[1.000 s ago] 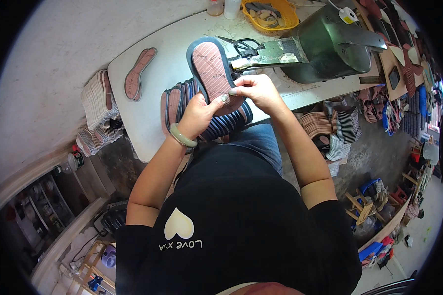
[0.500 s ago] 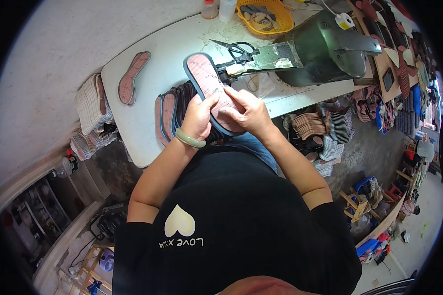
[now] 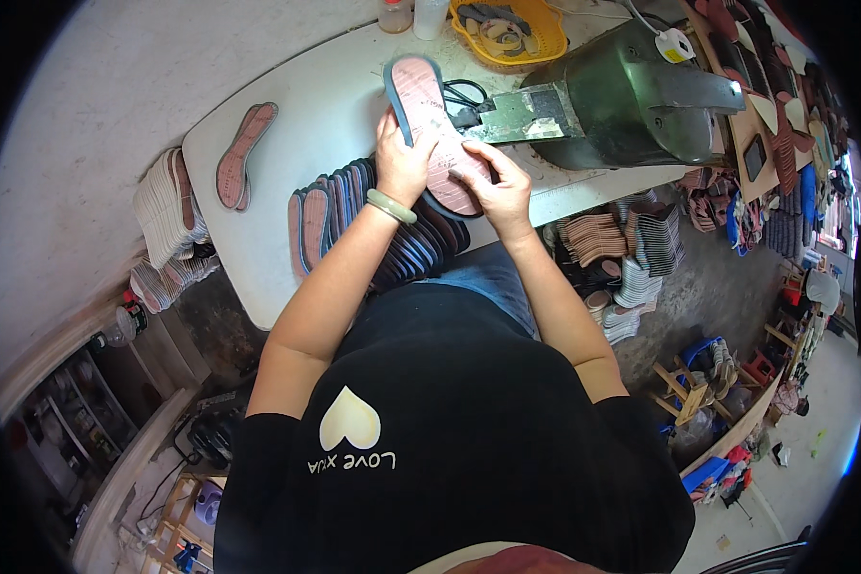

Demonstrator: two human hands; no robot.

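A pink insole [image 3: 419, 94] with a grey-blue edge is raised over the table in both my hands, its pink face up. My left hand [image 3: 405, 165], with a pale green bangle at the wrist, grips its left side near the middle. On its right side, lower down, my right hand [image 3: 502, 191] holds it between thumb and fingers. Just beyond lies the arm of a green sewing machine [image 3: 603, 105], its left end partly hidden by the insole. Below my left hand, a row of similar insoles [image 3: 318, 225] leans together on the table.
Another pair of pink insoles [image 3: 244, 158] lies on the white table [image 3: 210, 253] at left. At the back are a yellow basket [image 3: 543, 48] of scraps, two bottles, and black-handled scissors [image 3: 469, 91]. Striped stacks [image 3: 167, 206] stand beyond the left edge; more stacks [image 3: 593, 239] sit below right.
Both hands have carried the insole away from my body and slightly right, turning it more upright in view. More of the insole row below now shows.
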